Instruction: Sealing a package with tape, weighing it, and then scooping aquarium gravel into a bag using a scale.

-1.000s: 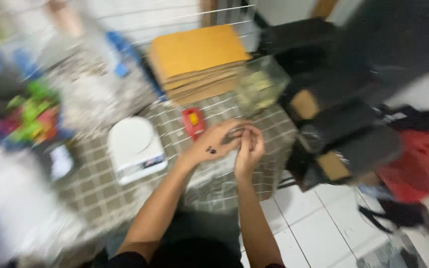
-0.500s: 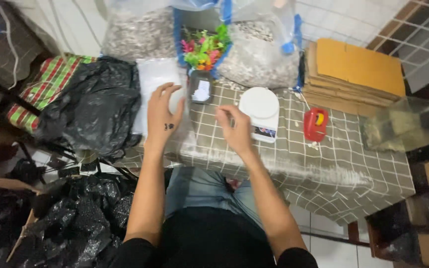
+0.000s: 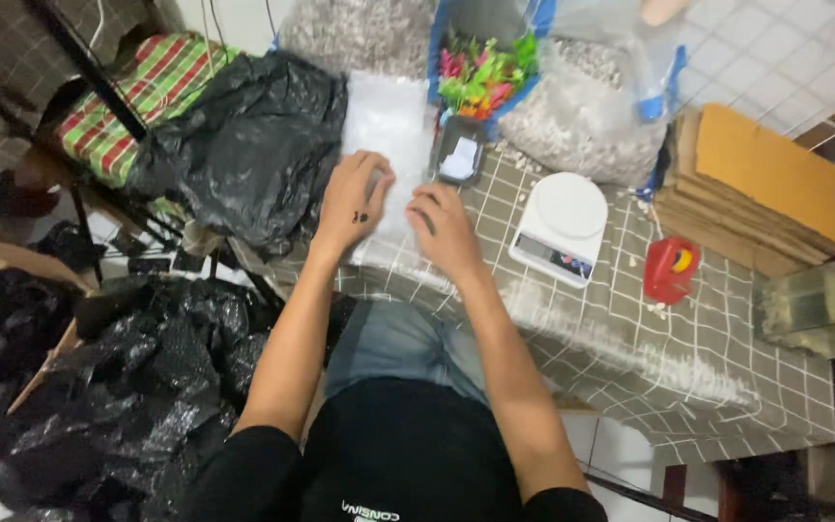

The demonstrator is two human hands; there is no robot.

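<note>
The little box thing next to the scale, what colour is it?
Red, with a yellow spot on top. The small box sits right of the white scale in the head view.

A worktop stands in front of a seated person, with both hands at its left end. The left hand and right hand rest side by side on a stack of plastic bags. Just right of the stack is a small tray, and behind it an open bag of plastic pieces. A kitchen scale sits right of the hands, with a small tape dispenser further right. A pile of cardboard sheets lies at the far right corner. A bin bag lies left of the stack, and more bin bags lie on the floor at left.
</note>
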